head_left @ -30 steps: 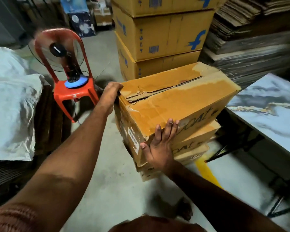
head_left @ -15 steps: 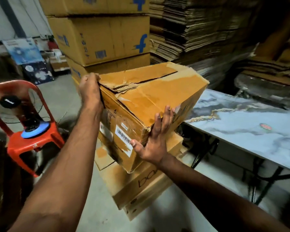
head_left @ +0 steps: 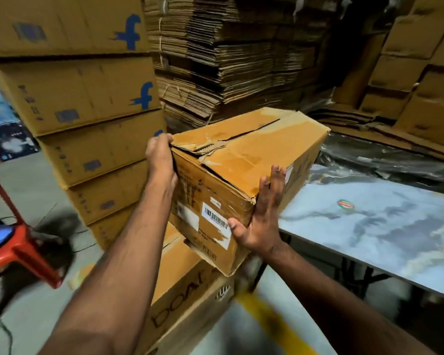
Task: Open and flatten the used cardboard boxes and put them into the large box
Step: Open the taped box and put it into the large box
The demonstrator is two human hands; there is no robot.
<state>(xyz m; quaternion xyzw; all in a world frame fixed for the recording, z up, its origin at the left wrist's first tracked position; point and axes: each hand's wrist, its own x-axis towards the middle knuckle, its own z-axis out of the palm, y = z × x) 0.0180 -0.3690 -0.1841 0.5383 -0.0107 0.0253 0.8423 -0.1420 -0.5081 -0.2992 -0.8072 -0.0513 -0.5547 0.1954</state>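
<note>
My left hand is gripping the far top corner of the worn cardboard box, fingers curled over its torn flap. My right hand is pressing flat against its near right side. In the last second I have been lifting it off the stack of boxes and am swinging it right towards the marbled table; it is hanging tilted in the air, unopened, so flattening is coming next.

- The word "boAt" runs along the side of the lower cardboard box.
- A blue "f" logo marks each of two stacked cartons.
- A barcode label, its digits unreadable, sits on the lifted box.
</note>
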